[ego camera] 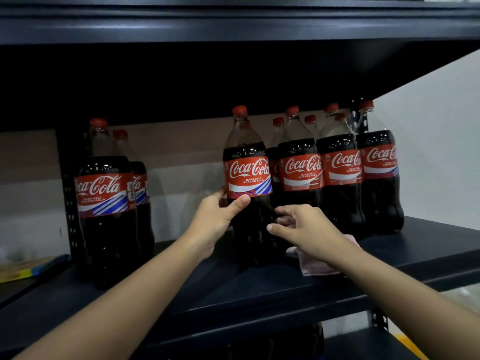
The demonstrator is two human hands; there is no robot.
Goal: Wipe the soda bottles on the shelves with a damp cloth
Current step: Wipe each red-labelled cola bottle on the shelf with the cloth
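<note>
A person's left hand (pixel 217 219) gripped the middle cola bottle (pixel 249 188) just below its red label, thumb across the front. The right hand (pixel 301 226) hovered at that bottle's right side, fingers loose and apart, holding nothing. A pink cloth (pixel 319 266) lay on the dark shelf (pixel 233 294) right of the bottle. Four more bottles (pixel 340 167) stood beyond, two others (pixel 106 201) to its left.

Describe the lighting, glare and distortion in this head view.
Head view: dim overall, the shelf underside nearly black; small glints speckle the held bottle; wide-angle bending curves the shelf edges; the cloth beneath the right hand looks soft.
</note>
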